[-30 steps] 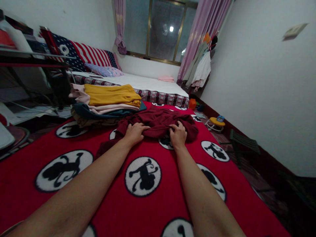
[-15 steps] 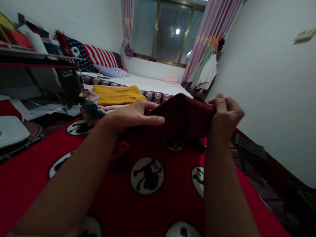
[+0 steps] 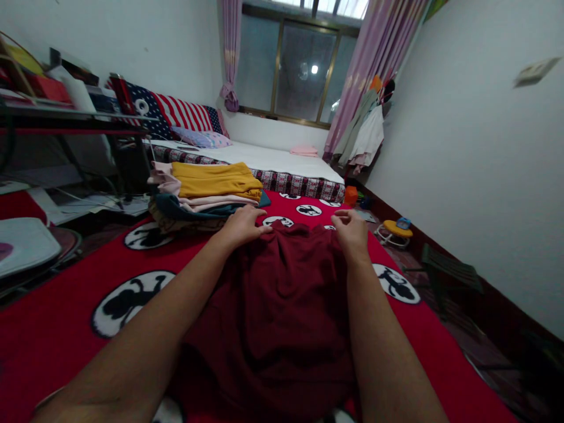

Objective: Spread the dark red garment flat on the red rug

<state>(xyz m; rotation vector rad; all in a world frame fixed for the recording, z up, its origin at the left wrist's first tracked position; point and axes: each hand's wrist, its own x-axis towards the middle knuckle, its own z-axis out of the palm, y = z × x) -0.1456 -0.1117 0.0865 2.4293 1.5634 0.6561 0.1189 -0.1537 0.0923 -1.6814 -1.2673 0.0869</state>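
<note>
A maroon garment (image 3: 295, 294) is spread over the red blanket (image 3: 57, 317), its creased far edge lying between my two hands. My left hand (image 3: 244, 226) is at the far left corner of the cloth, with the thumb on the edge and the fingers behind it. At the far right corner, my right hand (image 3: 352, 235) has its fingers bent and pinched by the fabric's edge. Whether the cloth is a skirt, trousers or a top cannot be made out. Beyond my left hand sits a stack of folded clothes (image 3: 215, 181), mustard yellow uppermost, with pink and teal layers beneath.
A bed with a white sheet (image 3: 264, 157) stands under the window. On the left are a cluttered desk (image 3: 118, 130) and a pale chair seat (image 3: 26, 247). To the right, a yellow stool (image 3: 396, 229) and a dark folding stool (image 3: 452, 267) stand by the wall.
The maroon garment was bunched and raised between my hands; now it lies spread on the blanket towards me. My hands have come lower, and the right hand has moved left.
</note>
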